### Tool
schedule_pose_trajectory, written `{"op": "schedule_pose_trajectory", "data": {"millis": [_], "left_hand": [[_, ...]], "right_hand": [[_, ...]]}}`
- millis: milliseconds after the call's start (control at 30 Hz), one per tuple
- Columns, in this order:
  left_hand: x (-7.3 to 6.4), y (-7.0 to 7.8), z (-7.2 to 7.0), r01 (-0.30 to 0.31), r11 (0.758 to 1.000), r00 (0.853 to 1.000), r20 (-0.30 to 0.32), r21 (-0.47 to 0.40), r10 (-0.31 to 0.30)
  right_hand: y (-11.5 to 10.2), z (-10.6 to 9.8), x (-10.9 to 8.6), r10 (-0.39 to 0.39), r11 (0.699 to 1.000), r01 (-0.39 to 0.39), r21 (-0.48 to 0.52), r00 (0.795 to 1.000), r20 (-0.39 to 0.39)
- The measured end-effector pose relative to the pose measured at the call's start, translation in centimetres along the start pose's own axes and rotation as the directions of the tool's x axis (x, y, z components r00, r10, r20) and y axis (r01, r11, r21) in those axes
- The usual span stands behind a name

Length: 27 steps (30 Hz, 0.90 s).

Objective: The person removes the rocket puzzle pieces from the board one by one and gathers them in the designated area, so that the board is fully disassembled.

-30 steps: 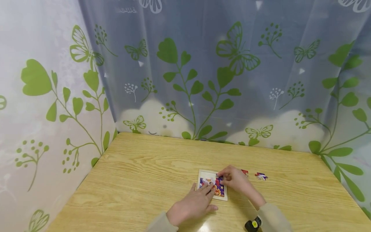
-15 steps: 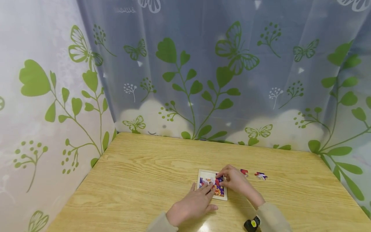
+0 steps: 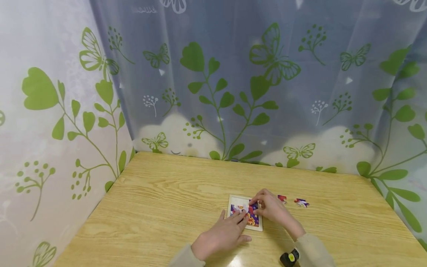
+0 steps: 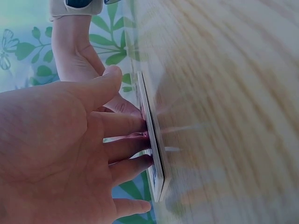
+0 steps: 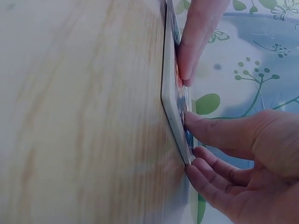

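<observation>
A small jigsaw puzzle board (image 3: 237,199) with a pale frame lies on the table, partly filled with purple, red and orange pieces. The bare pale strip runs along its upper left. My left hand (image 3: 222,233) presses on the picture with nearly straight fingertips, covering part of it. At the board's right side, my right hand (image 3: 272,208) pinches a purple puzzle piece (image 3: 255,206) between thumb and fingers. In the right wrist view the thumb (image 5: 205,130) touches the picture face while the other fingers lie by the board's edge (image 5: 174,116).
Two loose puzzle pieces lie right of the board: a red one (image 3: 282,199) partly behind my right hand, and a purple and white one (image 3: 302,203). A black device (image 3: 289,257) sits by my right wrist. Patterned curtains (image 3: 213,92) border the wooden table (image 3: 160,207).
Both hands stay almost in place on the board. The right fingers shift only slightly at the purple piece, and the head view moves a little.
</observation>
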<state>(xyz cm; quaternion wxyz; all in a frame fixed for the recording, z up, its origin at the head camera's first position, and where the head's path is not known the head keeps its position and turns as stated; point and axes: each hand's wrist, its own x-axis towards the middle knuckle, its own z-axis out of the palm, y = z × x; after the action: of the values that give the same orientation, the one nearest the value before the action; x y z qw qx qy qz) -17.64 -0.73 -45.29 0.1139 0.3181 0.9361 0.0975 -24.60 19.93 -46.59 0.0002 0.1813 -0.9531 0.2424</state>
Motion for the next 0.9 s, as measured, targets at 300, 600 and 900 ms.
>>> {"op": "schedule_pose_trajectory", "data": {"millis": [300, 600, 900], "left_hand": [[0.0, 0.0, 0.1, -0.002, 1.0, 1.0, -0.016, 0.013, 0.002], [-0.1, 0.0, -0.1, -0.001, 1.0, 1.0, -0.007, 0.001, 0.001], [0.0, -0.1, 0.1, -0.004, 1.0, 1.0, -0.015, 0.019, 0.005]], "right_hand": [[-0.2, 0.2, 0.2, -0.095, 0.995, 0.094, 0.034, 0.995, 0.017], [-0.2, -0.4, 0.6, -0.091, 0.994, 0.087, 0.073, 0.995, 0.043], [-0.9, -0.3, 1.1, 0.006, 0.999, -0.01, 0.053, 0.998, 0.067]]}}
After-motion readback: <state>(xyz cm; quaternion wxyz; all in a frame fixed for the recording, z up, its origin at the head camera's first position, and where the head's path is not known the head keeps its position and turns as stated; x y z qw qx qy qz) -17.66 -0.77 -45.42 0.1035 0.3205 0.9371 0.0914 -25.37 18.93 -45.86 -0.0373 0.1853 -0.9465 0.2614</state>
